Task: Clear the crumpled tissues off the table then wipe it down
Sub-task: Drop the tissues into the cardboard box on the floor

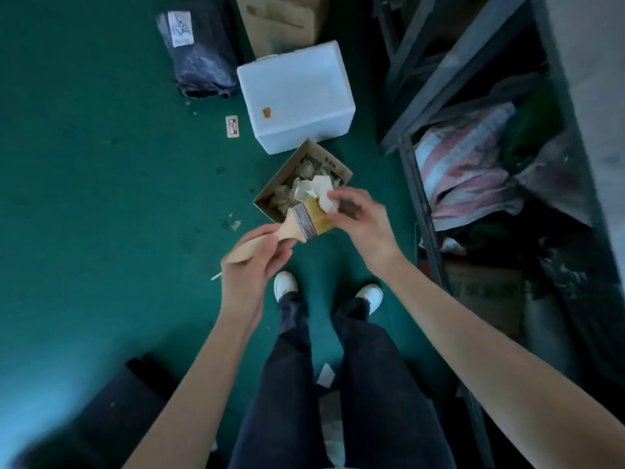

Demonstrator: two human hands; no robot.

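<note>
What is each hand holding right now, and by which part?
The left hand grips a wide wooden-handled paintbrush by its handle. The right hand pinches a crumpled white tissue by its lower edge, against the brush's bristles, above an open cardboard box.

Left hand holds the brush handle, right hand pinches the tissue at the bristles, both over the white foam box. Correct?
Not quite. In the head view the left hand holds the brush and the right hand pinches the tissue, but over the open cardboard box of crumpled tissues, not the white foam box.

white foam box [296, 96] | black bag [199, 52] | metal shelf [473, 96] | green floor [101, 181]
</note>
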